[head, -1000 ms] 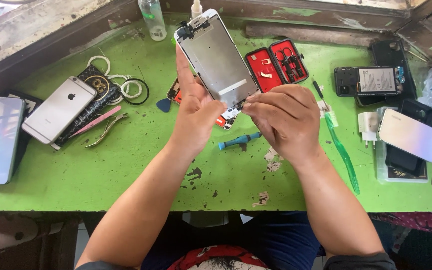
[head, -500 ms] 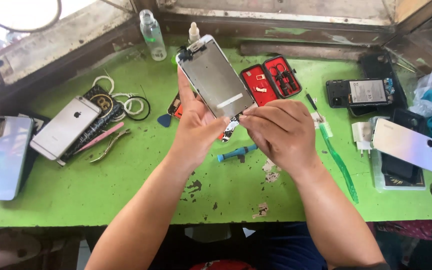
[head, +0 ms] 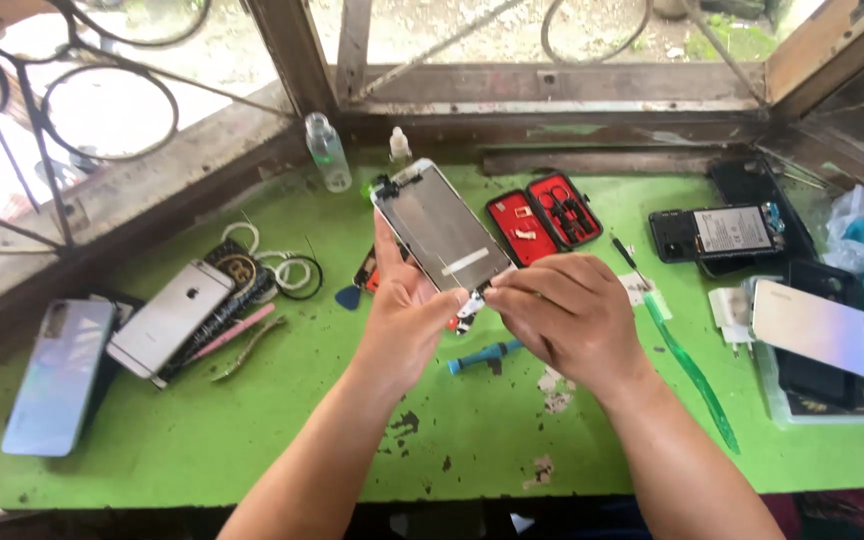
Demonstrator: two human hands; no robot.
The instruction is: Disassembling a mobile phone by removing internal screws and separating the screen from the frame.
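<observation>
My left hand (head: pixel 404 315) holds a detached phone screen panel (head: pixel 440 228) by its lower left edge, metal back plate facing me, tilted up over the green table (head: pixel 252 440). My right hand (head: pixel 564 312) pinches the panel's bottom end, where a small metal bracket (head: pixel 470 302) sticks out between thumb and fingers. Under my hands a blue screwdriver (head: pixel 482 355) lies on the table, and a blue pick (head: pixel 348 298) sits just left of my left hand.
A silver phone (head: pixel 170 316), a pale phone (head: pixel 57 376), tweezers (head: pixel 232 338) and coiled cables (head: pixel 287 268) lie left. An open red tool case (head: pixel 542 218), two small bottles (head: pixel 328 152), an opened black phone (head: pixel 717 233), a green toothbrush (head: pixel 687 368) and a white phone (head: pixel 827 330) lie behind and right.
The view has tilted up, so the window shows more. Both hands keep their grip on the screen panel; my right fingers stay at its bottom end.
</observation>
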